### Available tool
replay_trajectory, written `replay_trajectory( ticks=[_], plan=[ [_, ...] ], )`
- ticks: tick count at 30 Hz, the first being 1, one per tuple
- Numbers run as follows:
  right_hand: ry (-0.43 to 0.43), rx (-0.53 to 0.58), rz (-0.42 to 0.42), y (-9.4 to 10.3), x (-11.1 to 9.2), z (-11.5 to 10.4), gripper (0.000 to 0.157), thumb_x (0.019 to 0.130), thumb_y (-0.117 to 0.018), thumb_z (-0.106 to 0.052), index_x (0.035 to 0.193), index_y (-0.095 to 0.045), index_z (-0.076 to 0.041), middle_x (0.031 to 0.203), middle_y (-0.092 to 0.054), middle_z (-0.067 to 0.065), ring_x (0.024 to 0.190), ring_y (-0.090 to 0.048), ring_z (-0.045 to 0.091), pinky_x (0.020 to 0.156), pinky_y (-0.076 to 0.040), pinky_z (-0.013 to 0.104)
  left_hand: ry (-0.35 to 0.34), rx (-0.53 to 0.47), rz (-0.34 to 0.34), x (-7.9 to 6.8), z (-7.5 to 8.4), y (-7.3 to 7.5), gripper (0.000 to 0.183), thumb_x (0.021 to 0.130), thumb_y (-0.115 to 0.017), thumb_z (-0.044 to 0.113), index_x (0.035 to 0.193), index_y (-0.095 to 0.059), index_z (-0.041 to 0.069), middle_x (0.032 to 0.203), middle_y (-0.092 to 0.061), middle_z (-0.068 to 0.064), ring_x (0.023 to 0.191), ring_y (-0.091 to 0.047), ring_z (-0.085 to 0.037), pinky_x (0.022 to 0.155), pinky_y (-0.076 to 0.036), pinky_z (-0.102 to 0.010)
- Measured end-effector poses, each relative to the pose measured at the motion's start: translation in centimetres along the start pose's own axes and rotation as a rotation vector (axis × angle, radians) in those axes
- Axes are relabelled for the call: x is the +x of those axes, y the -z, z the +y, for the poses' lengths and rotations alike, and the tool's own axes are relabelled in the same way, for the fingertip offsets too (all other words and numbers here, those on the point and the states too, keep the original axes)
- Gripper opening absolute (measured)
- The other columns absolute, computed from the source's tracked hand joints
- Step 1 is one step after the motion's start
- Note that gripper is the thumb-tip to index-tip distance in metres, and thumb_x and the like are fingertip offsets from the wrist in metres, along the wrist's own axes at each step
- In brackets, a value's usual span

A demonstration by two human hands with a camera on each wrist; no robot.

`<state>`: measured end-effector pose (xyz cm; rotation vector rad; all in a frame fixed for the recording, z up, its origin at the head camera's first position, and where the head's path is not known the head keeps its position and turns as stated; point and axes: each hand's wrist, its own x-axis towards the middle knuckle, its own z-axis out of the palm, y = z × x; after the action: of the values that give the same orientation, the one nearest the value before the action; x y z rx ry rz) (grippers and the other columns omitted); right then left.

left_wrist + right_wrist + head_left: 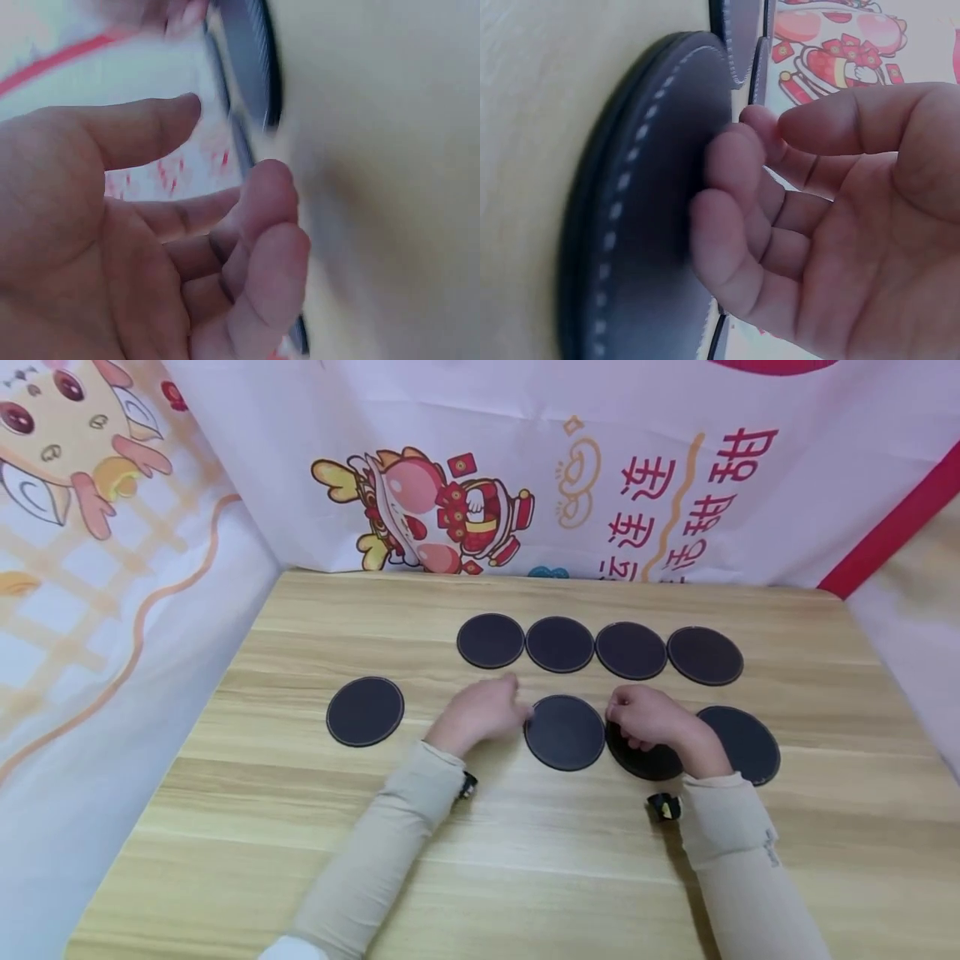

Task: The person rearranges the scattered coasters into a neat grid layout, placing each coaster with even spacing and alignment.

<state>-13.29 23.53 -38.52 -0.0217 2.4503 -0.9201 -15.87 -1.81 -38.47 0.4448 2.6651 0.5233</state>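
In the head view my left hand [482, 712] hovers beside the left edge of a dark round coaster [565, 733] in the near row. Its thumb [150, 129] stands apart from the loosely bent fingers, with nothing between them. My right hand [649, 717] is over the neighbouring coaster [647, 762], partly covering it. In the right wrist view, that hand's fingers curl loosely and its thumb lies close to the index fingertip, with nothing visible in the grip. The lower fingertips are at the stitched coaster [656, 202]; whether they touch it I cannot tell.
A back row of several coasters [560, 644] lies edge to edge. One coaster [365, 711] lies apart at the left, another [741, 745] beyond my right wrist. The wooden table [300, 827] meets a printed white cloth [465, 410] at its back.
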Motion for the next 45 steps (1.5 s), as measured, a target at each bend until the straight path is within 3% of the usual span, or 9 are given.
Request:
replay_trajectory(
  ticks=[4,9,13,16,22,25,28,37,45],
  plan=[
    [0.034,0.052,-0.021,-0.5,-0.4,-0.5,0.018,0.103,-0.046,-0.011,0.1,-0.059,0.001,0.08,-0.057,0.013,0.067,-0.06,0.025,0.061,-0.054,0.037,0.118,0.001,0.064,-0.8,-4.5,3.3,0.041,0.099,-0.06,0.029,0.131,-0.06,0.003,0.128,-0.064,-0.016,0.115,-0.06,-0.034,0.096,-0.048,-0.049],
    [0.184,0.185,-0.059,-2.7,-1.1,-3.3,0.017,0.104,-0.047,-0.009,0.099,-0.058,0.002,0.08,-0.058,0.013,0.067,-0.059,0.025,0.06,-0.054,0.038,0.317,0.046,0.116,-2.8,-10.6,6.7,0.027,0.092,-0.063,0.021,0.106,-0.067,-0.001,0.116,-0.065,-0.024,0.101,-0.062,-0.038,0.083,-0.051,-0.053],
    [0.294,0.305,-0.127,-5.6,-1.2,-6.7,0.016,0.103,-0.05,-0.009,0.102,-0.061,0.003,0.081,-0.062,0.015,0.07,-0.062,0.026,0.062,-0.055,0.039,0.413,0.034,0.072,-4.2,-14.1,8.0,0.038,0.092,-0.064,0.022,0.115,-0.065,-0.008,0.124,-0.055,-0.036,0.109,-0.055,-0.047,0.087,-0.048,-0.057],
    [0.309,0.441,-0.186,-7.9,-0.6,-8.9,0.022,0.101,-0.051,-0.007,0.117,-0.061,0.005,0.088,-0.066,0.02,0.073,-0.065,0.029,0.065,-0.057,0.041,0.45,0.002,0.013,-4.7,-15.3,8.3,0.053,0.092,-0.07,0.025,0.128,-0.057,-0.012,0.129,-0.047,-0.041,0.118,-0.048,-0.052,0.094,-0.045,-0.06],
    [0.187,0.784,-0.294,-11.9,1.8,-11.4,0.062,0.098,-0.053,-0.006,0.155,-0.029,0.002,0.109,-0.065,0.03,0.078,-0.069,0.031,0.07,-0.059,0.045,0.402,-0.011,-0.044,-3.8,-14.3,7.5,0.049,0.092,-0.073,0.027,0.121,-0.061,-0.01,0.117,-0.062,-0.026,0.105,-0.059,-0.037,0.093,-0.048,-0.051],
    [0.111,0.882,-0.318,-13.1,2.7,-12.0,0.076,0.099,-0.053,-0.007,0.16,-0.01,-0.002,0.114,-0.063,0.029,0.079,-0.069,0.029,0.07,-0.059,0.042,0.358,0.003,-0.045,-3.1,-12.7,6.8,0.045,0.09,-0.075,0.029,0.117,-0.065,-0.006,0.113,-0.065,-0.02,0.098,-0.06,-0.03,0.09,-0.049,-0.047],
    [0.063,0.923,-0.312,-13.6,3.1,-12.3,0.079,0.099,-0.053,-0.008,0.161,-0.004,-0.008,0.113,-0.062,0.028,0.077,-0.069,0.029,0.067,-0.059,0.041,0.33,0.013,-0.047,-2.4,-11.1,6.3,0.047,0.09,-0.075,0.031,0.121,-0.065,-0.003,0.118,-0.065,-0.019,0.101,-0.061,-0.03,0.091,-0.049,-0.047],
    [0.021,0.921,-0.259,-12.9,3.2,-12.5,0.079,0.097,-0.054,-0.006,0.161,-0.008,-0.016,0.109,-0.064,0.027,0.077,-0.07,0.031,0.064,-0.059,0.041,0.289,-0.007,-0.028,-1.8,-10.3,5.9,0.041,0.095,-0.069,0.032,0.116,-0.067,-0.003,0.11,-0.066,-0.017,0.097,-0.061,-0.029,0.089,-0.049,-0.043],
    [0.025,0.663,-0.226,-10.5,3.5,-11.5,0.064,0.102,-0.049,-0.011,0.158,-0.018,-0.008,0.096,-0.068,0.024,0.066,-0.069,0.026,0.06,-0.059,0.04,0.239,-0.056,-0.026,-1.2,-9.6,5.4,0.035,0.096,-0.068,0.032,0.106,-0.067,-0.001,0.098,-0.065,-0.013,0.087,-0.06,-0.026,0.08,-0.049,-0.038]
  ],
)
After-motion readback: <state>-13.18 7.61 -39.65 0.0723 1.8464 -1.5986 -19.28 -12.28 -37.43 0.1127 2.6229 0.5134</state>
